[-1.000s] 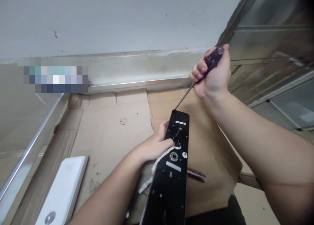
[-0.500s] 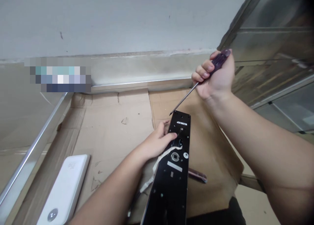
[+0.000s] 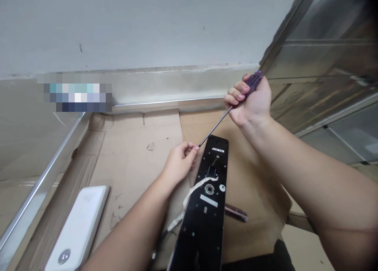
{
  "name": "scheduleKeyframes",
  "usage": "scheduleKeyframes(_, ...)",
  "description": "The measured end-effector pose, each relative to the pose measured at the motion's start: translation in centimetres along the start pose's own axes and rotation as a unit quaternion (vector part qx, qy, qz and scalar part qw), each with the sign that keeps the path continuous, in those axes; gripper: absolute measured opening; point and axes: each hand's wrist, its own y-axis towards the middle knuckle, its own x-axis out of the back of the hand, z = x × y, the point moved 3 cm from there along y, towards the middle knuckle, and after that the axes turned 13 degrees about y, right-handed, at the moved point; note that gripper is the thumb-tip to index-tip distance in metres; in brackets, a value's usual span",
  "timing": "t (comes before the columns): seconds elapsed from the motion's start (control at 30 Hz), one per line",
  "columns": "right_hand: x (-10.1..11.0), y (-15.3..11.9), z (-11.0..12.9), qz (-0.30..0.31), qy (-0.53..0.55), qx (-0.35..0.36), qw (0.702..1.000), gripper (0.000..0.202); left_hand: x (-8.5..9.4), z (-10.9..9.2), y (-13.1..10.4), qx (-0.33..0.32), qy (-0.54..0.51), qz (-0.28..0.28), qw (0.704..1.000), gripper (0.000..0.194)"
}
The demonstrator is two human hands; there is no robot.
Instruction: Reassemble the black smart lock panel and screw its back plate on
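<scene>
My right hand (image 3: 251, 95) is closed around the purple handle of a screwdriver (image 3: 217, 125), its shaft slanting down to the left. The tip meets the fingertips of my left hand (image 3: 183, 158), where thumb and fingers pinch together; anything small between them is hidden. Just right of that hand lies a long black door lock panel (image 3: 203, 227), with screw holes, small labels and a round fitting with a square hole. A white-wrapped cable (image 3: 189, 198) runs out of its opening to the left. From under its right side sticks a copper-coloured lever handle (image 3: 236, 212).
Cardboard sheets (image 3: 134, 153) cover the work surface. A white box-shaped device (image 3: 78, 227) with a round dark button lies at the left. Metal edging (image 3: 165, 103) runs along the back below a pale wall, and glossy panels (image 3: 330, 62) stand at the right.
My left hand has come off the lock panel and now pinches at the screwdriver's tip. My right hand has moved slightly down and left with the screwdriver.
</scene>
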Motion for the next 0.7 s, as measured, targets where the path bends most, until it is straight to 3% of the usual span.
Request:
scheduleKeyframes(0.1, 0.4, 0.1, 0.4, -0.04, -0.003, 0.011, 0.999, 0.039, 2.3, 0.4, 0.7, -0.022, 0.104, -0.062, 0.992, 0.026)
scheduleKeyframes(0.17, 0.9, 0.3, 0.7, -0.062, 0.008, 0.012, 0.998, 0.042, 4.2, 0.8, 1.2, -0.018, 0.197, -0.123, 0.972, 0.023)
scheduleKeyframes(0.33, 2.3, 1.2, 1.2, -0.048, 0.024, -0.038, 0.998, 0.041, 8.4, 1.8, 1.9, 0.031, 0.297, -0.236, 0.925, 0.023)
scheduleKeyframes(0.5, 2.8, 1.9, 0.4, -0.039, 0.026, -0.114, 0.992, 0.027, 9.7, 2.7, 2.5, 0.056, 0.333, -0.266, 0.903, 0.026)
scheduleKeyframes(0.7, 3.1, 1.4, -0.7, -0.046, -0.054, -0.265, 0.962, 0.01, 9.5, 3.5, 3.2, 0.051, 0.329, -0.239, 0.912, 0.026)
